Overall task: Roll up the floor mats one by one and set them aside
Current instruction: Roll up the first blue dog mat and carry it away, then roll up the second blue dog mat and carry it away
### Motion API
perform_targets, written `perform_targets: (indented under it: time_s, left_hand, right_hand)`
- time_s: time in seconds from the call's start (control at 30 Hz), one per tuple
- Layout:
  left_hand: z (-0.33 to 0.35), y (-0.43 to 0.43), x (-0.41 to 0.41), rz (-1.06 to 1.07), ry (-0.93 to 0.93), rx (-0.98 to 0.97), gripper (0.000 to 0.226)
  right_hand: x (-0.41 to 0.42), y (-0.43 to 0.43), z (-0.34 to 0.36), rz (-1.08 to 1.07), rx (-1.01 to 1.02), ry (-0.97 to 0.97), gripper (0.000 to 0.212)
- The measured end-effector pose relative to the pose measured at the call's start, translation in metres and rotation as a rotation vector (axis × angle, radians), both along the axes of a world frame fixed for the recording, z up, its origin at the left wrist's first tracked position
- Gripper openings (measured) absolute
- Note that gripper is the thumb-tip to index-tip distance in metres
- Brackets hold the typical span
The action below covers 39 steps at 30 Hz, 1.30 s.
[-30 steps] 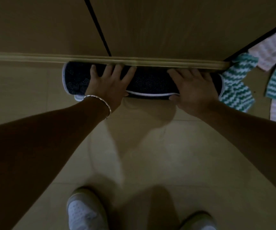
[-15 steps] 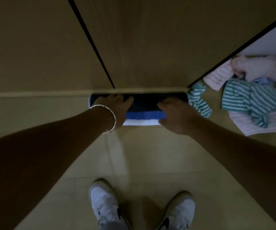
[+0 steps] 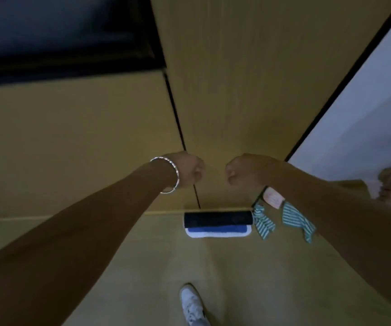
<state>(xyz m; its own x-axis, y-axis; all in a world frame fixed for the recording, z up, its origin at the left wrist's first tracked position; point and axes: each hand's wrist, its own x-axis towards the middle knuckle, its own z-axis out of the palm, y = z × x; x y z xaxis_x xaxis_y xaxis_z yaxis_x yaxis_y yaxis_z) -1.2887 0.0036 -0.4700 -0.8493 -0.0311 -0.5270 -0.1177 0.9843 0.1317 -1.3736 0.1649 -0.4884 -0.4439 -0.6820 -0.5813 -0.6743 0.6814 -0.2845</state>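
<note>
1. The rolled floor mat (image 3: 216,218), dark with a blue, white-edged flap left loose in front, is laid on the tan floor (image 3: 248,274), pressed against the baseboard (image 3: 166,211) of the wooden wall panels (image 3: 248,90).
2. No hand is placed on the mat; both are held well above it.
3. The left hand (image 3: 189,171) is curled into an empty fist, and a silver bracelet (image 3: 169,175) is worn at its wrist.
4. The right hand (image 3: 244,169) is likewise closed on nothing, near the left.
5. Green-and-white striped cloths (image 3: 264,223) are seen just beside the mat's right end, with a pink cloth (image 3: 272,198) behind them.
6. One white sneaker (image 3: 193,304) is planted on the floor, nearer the camera.
7. A dark opening (image 3: 60,31) is visible at the upper left.
</note>
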Motion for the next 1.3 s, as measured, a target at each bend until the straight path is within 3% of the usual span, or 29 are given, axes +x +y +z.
perform_targets:
  time_s: [0.27,0.63,0.93,1.3]
  left_hand:
    - [0.221,0.042,0.085,0.085,0.231,-0.130,0.028]
    - [0.385,0.036,0.235,0.307,0.366,-0.257,0.027]
    - [0.417,-0.015,0.420,0.570,0.482,-0.377,0.027]
    - [0.398,-0.068,0.799,1.116,0.404,-0.435,0.027]
  right_hand:
    - [0.062,0.026,0.211,0.139,-0.108,0.115,0.035]
    - [0.159,0.004,0.403,0.366,-0.248,0.423,0.038]
    - [0.316,-0.082,0.449,0.574,-0.293,0.581,0.037]
    - [0.676,-0.238,0.413,1.088,-0.403,0.416,0.038]
